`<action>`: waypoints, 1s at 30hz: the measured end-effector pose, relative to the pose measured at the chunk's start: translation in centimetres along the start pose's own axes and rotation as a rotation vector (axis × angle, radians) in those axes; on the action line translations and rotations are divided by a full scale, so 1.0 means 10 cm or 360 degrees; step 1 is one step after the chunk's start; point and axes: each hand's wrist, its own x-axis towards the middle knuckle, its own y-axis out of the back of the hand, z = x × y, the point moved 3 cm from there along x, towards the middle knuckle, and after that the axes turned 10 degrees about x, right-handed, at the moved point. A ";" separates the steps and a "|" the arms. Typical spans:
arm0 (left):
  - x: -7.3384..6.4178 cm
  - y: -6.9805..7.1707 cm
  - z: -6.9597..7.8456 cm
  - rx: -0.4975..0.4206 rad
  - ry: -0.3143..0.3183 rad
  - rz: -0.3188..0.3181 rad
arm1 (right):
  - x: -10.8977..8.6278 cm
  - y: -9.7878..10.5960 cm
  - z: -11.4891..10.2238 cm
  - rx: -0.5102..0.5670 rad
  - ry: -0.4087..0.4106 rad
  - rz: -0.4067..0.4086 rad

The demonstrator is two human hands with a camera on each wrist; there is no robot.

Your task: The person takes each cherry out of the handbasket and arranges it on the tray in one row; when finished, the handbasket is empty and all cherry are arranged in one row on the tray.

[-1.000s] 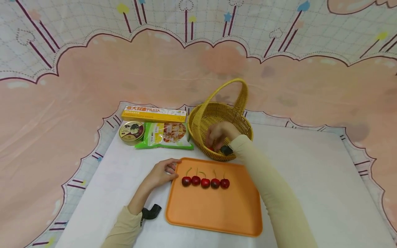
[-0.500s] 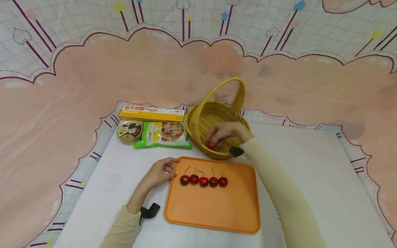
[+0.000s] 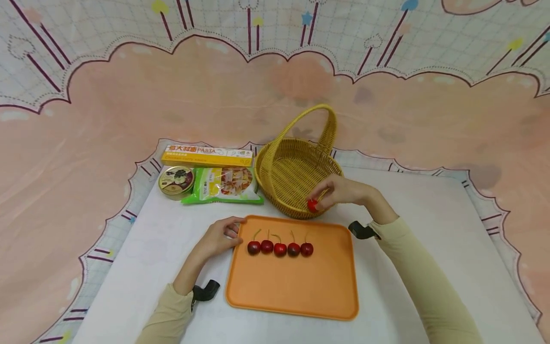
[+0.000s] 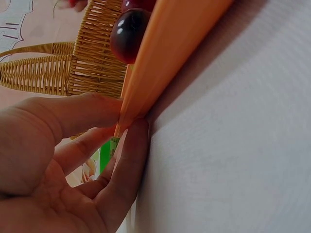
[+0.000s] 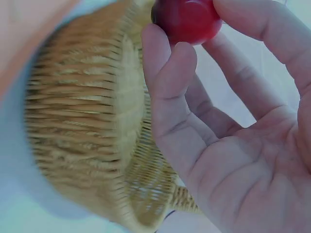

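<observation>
My right hand pinches a red cherry between thumb and fingertips, over the near rim of the yellow wicker basket. In the right wrist view the cherry appears dark on one side. My left hand holds the left edge of the orange tray. The left wrist view shows its thumb above the tray rim and fingers at the underside. Several dark red cherries lie in a row across the tray's upper half, stems pointing away from me.
Left of the basket lie a green and yellow food packet, a round tin and a yellow-white pasta box. The basket's tall handle arches over it. White cloth covers the table; a patterned curtain hangs behind.
My right hand has risen from inside the basket and moved right and toward the near rim, carrying the cherry. The left hand stays at the tray edge.
</observation>
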 end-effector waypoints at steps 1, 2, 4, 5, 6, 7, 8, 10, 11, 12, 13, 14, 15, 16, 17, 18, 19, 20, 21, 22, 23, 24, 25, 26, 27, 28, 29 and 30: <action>0.00 0.00 0.00 0.0001 0.0001 0.0001 | -0.06 -0.04 0.03 -0.0013 -0.0004 -0.0008; 0.00 0.01 0.00 -0.0001 0.0001 0.0003 | -0.12 -0.08 0.07 -0.0024 -0.0019 -0.0012; 0.01 0.02 0.00 -0.0003 -0.0003 0.0006 | -0.22 -0.17 0.14 -0.0080 -0.0048 -0.0006; 0.01 0.03 0.00 -0.0003 -0.0002 0.0005 | -0.27 -0.21 0.17 -0.0147 -0.0060 -0.0003; 0.01 0.03 0.00 0.0002 -0.0001 -0.0001 | -0.31 -0.25 0.20 -0.0213 -0.0068 0.0001; 0.01 0.03 0.00 0.0008 -0.0004 -0.0005 | -0.34 -0.29 0.23 -0.0266 -0.0083 0.0007; 0.01 0.03 0.00 0.0010 -0.0003 -0.0004 | -0.37 -0.33 0.26 -0.0308 -0.0093 0.0011; 0.01 0.03 -0.01 0.0015 0.0013 0.0004 | -0.41 -0.39 0.30 -0.0364 -0.0087 0.0009; 0.01 0.04 -0.01 0.0019 0.0013 0.0006 | -0.42 -0.42 0.34 -0.0344 -0.0099 0.0005; 0.00 0.04 -0.01 0.0020 0.0013 0.0007 | -0.42 -0.44 0.37 -0.0298 -0.0108 0.0000; 0.00 0.04 -0.01 0.0014 0.0018 0.0008 | -0.43 -0.46 0.41 -0.0238 -0.0115 -0.0007; 0.00 0.04 -0.01 0.0009 0.0027 0.0010 | -0.42 -0.48 0.46 -0.0182 -0.0115 -0.0014; 0.00 0.04 -0.01 0.0008 0.0031 0.0006 | -0.42 -0.50 0.50 -0.0123 -0.0117 -0.0021; 0.00 0.04 -0.01 0.0007 0.0029 0.0000 | -0.41 -0.52 0.55 -0.0071 -0.0127 -0.0029; 0.00 0.03 -0.01 0.0008 0.0026 -0.0007 | -0.40 -0.54 0.59 -0.0035 -0.0135 -0.0033; 0.00 0.03 -0.02 0.0004 0.0027 -0.0010 | -0.40 -0.55 0.63 -0.0009 -0.0138 -0.0036; 0.00 0.02 -0.01 0.0000 0.0025 -0.0009 | -0.39 -0.57 0.66 0.0012 -0.0142 -0.0033; 0.00 0.02 -0.02 -0.0002 0.0021 -0.0007 | -0.39 -0.58 0.69 0.0028 -0.0150 -0.0029; 0.00 0.01 -0.02 -0.0005 0.0017 -0.0005 | -0.38 -0.59 0.71 0.0040 -0.0159 -0.0025; 0.01 0.01 -0.02 -0.0008 0.0012 -0.0003 | -0.38 -0.59 0.74 0.0047 -0.0170 -0.0019; 0.01 0.01 -0.02 -0.0011 0.0013 -0.0001 | -0.38 -0.60 0.76 0.0050 -0.0176 -0.0010; 0.01 0.00 -0.02 -0.0012 0.0014 0.0000 | -0.38 -0.60 0.77 0.0054 -0.0184 -0.0005; 0.01 0.00 -0.02 -0.0011 0.0015 0.0000 | -0.38 -0.60 0.79 0.0056 -0.0187 -0.0005; 0.02 -0.01 -0.03 -0.0010 0.0024 0.0000 | -0.38 -0.61 0.80 0.0059 -0.0192 -0.0004; 0.02 -0.01 -0.03 -0.0010 0.0033 0.0001 | -0.38 -0.60 0.81 0.0061 -0.0193 -0.0001; 0.02 -0.01 -0.03 -0.0008 0.0040 0.0003 | -0.39 -0.60 0.82 0.0061 -0.0188 -0.0001; 0.02 -0.01 -0.03 -0.0002 0.0037 0.0002 | -0.39 -0.60 0.83 0.0062 -0.0179 0.0002; 0.02 -0.02 -0.02 -0.0001 0.0034 0.0003 | -0.39 -0.59 0.84 0.0064 -0.0169 0.0006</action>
